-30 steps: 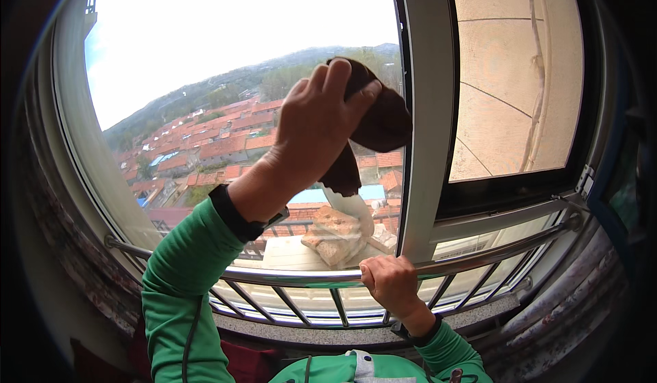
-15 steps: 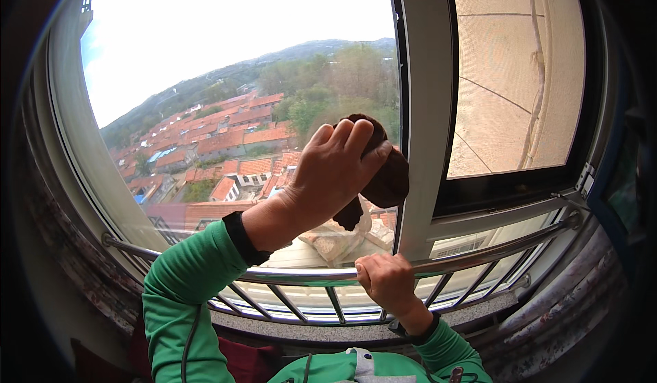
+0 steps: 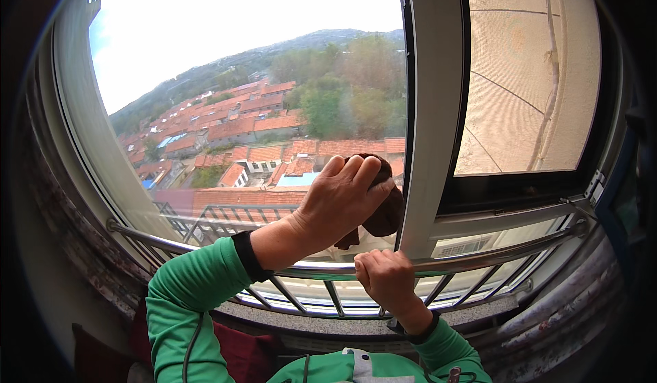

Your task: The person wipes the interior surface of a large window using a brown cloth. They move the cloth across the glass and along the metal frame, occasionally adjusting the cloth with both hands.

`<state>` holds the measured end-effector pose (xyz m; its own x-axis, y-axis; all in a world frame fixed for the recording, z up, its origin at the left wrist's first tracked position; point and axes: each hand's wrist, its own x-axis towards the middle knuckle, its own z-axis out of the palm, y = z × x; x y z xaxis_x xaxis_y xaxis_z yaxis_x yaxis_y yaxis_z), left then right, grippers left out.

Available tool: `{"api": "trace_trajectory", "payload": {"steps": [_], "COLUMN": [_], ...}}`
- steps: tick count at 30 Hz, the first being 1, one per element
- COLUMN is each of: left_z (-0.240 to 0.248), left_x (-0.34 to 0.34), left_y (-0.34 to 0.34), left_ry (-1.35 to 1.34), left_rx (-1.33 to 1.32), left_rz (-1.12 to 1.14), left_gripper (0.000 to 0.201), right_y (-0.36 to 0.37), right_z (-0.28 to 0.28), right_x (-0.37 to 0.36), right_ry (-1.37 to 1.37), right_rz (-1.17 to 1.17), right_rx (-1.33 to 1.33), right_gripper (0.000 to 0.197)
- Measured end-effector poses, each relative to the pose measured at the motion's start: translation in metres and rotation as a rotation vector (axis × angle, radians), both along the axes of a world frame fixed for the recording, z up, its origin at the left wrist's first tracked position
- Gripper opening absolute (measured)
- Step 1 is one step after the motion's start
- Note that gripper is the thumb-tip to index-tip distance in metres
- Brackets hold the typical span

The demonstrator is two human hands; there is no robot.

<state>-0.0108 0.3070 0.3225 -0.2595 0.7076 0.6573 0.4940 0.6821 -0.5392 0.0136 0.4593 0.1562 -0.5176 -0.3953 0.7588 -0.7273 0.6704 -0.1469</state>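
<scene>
Bunched in my left hand [image 3: 342, 195] is a dark brown cloth [image 3: 385, 213], pressed against the large window pane [image 3: 342, 120] near its right frame. The fingers are curled over the cloth, and part of it hangs below the palm. My right hand [image 3: 387, 280] is wrapped round the shiny metal railing [image 3: 493, 256] that crosses in front of the window, just right of the middle. Both forearms wear green sleeves with black cuffs.
A grey-white window frame post [image 3: 434, 96] stands right of the pane, with a screened sash [image 3: 534, 82] beyond it. Patterned curtains [image 3: 561, 321] hang at lower right. Below the railing runs a speckled stone sill [image 3: 301, 321]. Red-roofed houses and hills show outside.
My left hand has slid down the glass with the cloth, closer to the railing. My right hand keeps its grip on the railing. The view has shifted slightly.
</scene>
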Motion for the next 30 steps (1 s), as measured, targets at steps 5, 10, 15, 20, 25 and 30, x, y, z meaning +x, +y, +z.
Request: {"api": "trace_trajectory", "payload": {"steps": [5, 10, 15, 20, 25, 30], "left_z": [0.078, 0.056, 0.008, 0.047, 0.013, 0.038], "left_x": [-0.024, -0.015, -0.006, -0.025, -0.013, -0.017], "left_y": [-0.029, -0.005, -0.01, -0.03, -0.009, -0.024], "left_ry": [0.308, 0.237, 0.092, 0.216, 0.142, 0.187], "left_rx": [0.275, 0.213, -0.046, 0.22, 0.023, -0.02], "left_rz": [0.124, 0.093, -0.016, 0.061, 0.03, -0.036], "left_gripper": [0.054, 0.049, 0.046, 0.049, 0.038, 0.043], "right_y": [-0.002, -0.003, -0.003, -0.005, -0.006, -0.01], "right_z": [-0.001, -0.001, 0.001, 0.004, 0.005, 0.003], "right_x": [-0.001, -0.001, 0.0, 0.004, 0.005, 0.003], "right_ry": [0.023, 0.021, 0.009, -0.008, -0.002, 0.008], "right_rz": [0.012, 0.004, -0.023, -0.047, -0.073, -0.104], "right_rx": [-0.049, -0.052, -0.026, -0.028, -0.027, -0.021], "right_gripper": [0.017, 0.017, 0.02, 0.02, 0.019, 0.019]}}
